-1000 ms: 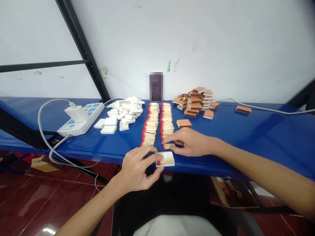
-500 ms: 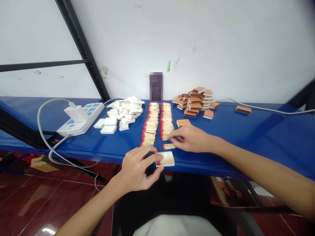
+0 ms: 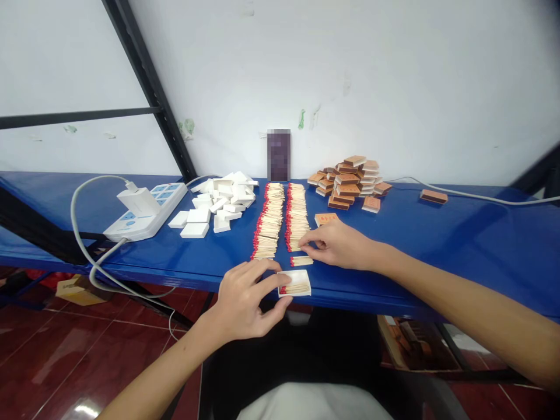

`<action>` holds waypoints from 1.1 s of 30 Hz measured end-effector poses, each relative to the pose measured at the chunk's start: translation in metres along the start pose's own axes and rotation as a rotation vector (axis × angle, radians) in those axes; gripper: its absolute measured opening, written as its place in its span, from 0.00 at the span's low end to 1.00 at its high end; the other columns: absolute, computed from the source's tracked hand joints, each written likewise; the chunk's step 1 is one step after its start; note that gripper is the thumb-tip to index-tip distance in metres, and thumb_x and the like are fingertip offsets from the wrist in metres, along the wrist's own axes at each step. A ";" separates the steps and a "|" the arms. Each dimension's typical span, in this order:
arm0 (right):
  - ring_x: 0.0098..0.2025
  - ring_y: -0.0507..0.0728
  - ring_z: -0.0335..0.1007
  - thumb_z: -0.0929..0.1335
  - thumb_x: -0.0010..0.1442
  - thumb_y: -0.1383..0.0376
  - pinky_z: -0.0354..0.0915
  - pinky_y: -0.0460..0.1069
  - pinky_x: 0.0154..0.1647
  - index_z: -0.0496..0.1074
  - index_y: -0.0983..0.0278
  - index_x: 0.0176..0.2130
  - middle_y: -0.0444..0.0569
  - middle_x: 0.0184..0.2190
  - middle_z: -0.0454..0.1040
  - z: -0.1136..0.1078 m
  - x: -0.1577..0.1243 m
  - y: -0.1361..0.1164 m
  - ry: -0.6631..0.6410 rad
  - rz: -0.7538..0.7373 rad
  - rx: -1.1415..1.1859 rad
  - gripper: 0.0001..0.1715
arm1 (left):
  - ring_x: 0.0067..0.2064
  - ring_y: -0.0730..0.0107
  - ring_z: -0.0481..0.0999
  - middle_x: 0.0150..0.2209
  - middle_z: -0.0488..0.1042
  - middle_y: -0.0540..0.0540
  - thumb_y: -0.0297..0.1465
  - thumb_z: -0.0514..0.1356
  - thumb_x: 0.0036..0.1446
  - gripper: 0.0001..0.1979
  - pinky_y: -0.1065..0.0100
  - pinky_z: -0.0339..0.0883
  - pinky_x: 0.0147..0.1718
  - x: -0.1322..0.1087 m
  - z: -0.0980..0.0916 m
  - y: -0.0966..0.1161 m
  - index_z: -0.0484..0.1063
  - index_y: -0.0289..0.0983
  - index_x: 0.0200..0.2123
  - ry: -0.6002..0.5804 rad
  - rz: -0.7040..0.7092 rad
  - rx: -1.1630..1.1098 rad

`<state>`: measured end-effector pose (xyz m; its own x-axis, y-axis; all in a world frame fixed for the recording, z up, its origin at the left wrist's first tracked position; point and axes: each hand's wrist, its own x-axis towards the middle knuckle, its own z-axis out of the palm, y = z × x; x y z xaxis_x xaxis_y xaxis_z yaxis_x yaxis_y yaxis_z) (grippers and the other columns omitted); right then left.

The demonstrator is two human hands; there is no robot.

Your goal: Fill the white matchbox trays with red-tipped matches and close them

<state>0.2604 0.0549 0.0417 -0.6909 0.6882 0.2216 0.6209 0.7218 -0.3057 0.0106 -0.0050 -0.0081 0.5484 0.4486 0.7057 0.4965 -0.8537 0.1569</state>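
Observation:
A small white matchbox tray is gripped by my left hand at the table's front edge. Several red-headed matches lie along its near side, partly covered by my fingers. My right hand pinches at the stick ends of the right-hand row of matches, at the row's near end. How many sticks are between those fingertips is hidden. A small separate group of matches lies just below them. Left of this row runs a second long row of matches.
White trays are heaped at left beside a power strip with a plugged-in charger and cable. Brown matchbox sleeves are piled at back right; one sleeve lies near my right hand. A pixelated dark rectangle stands against the wall.
The thumb and forefinger of my right hand have drawn slightly closer together at the row of matches. My left hand and the tray stay in place; the view has shifted a little.

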 end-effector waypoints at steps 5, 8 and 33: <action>0.23 0.50 0.65 0.66 0.64 0.65 0.57 0.46 0.29 0.80 0.65 0.39 0.46 0.25 0.78 0.000 0.000 -0.001 -0.005 0.013 0.010 0.13 | 0.39 0.65 0.80 0.41 0.78 0.45 0.32 0.63 0.57 0.08 0.64 0.74 0.37 0.000 0.000 0.000 0.77 0.40 0.41 -0.001 0.002 0.004; 0.24 0.50 0.66 0.66 0.64 0.65 0.57 0.45 0.29 0.80 0.65 0.40 0.46 0.26 0.78 0.000 0.000 -0.002 -0.007 0.021 0.007 0.13 | 0.39 0.64 0.80 0.41 0.78 0.45 0.32 0.63 0.57 0.08 0.64 0.74 0.37 0.000 0.000 0.000 0.77 0.40 0.41 0.003 0.004 0.006; 0.22 0.49 0.61 0.66 0.64 0.64 0.55 0.46 0.30 0.80 0.66 0.40 0.43 0.21 0.71 -0.002 0.000 -0.003 -0.009 0.022 0.036 0.13 | 0.40 0.63 0.79 0.42 0.78 0.44 0.31 0.64 0.56 0.10 0.63 0.73 0.38 -0.002 0.000 -0.001 0.76 0.40 0.42 -0.011 -0.001 -0.016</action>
<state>0.2589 0.0525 0.0441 -0.6806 0.7031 0.2058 0.6225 0.7032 -0.3436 0.0094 -0.0051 -0.0096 0.5558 0.4520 0.6977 0.4858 -0.8576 0.1686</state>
